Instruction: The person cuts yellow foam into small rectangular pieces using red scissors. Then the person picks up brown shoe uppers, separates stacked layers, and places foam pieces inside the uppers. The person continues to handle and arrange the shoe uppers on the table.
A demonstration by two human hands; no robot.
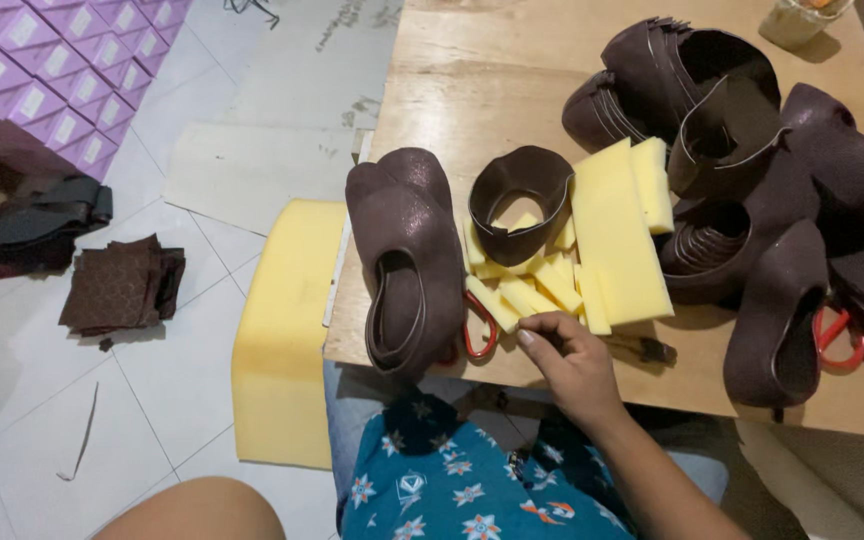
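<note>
Your right hand (574,362) rests at the near edge of the table (472,90), low in the middle of the frame, its fingers curled together over the nearest of the small yellow foam strips (527,290). I can't tell whether a strip is actually pinched in the grip or only touched. Your left hand is not in view; only a bare knee shows at the bottom left.

The strips lie fanned in a loose heap right where the hand falls, which looks like a matter of easy reach. I count roughly eight to ten of them, though some hide under a loose dark brown upper band (520,198) curled just above them. To their right lie two larger yellow foam slabs (620,230), side by side and touching, likely the stock the strips are cut from.

Left of the strips sits one dark brown shoe (407,258), opening up, toe pointing away from you. Red scissor handles (480,330) peek out from beside its heel. On the right half of the table, more brown shoes and uppers (752,190) are piled together, perhaps six or seven, too overlapped to count surely; a second pair of red handles (837,338) shows among them.

A big foam sheet (287,330) leans on the floor at the table's left edge, with dark leather pieces (117,285) and stacked purple boxes (62,70) in the upper left.
</note>
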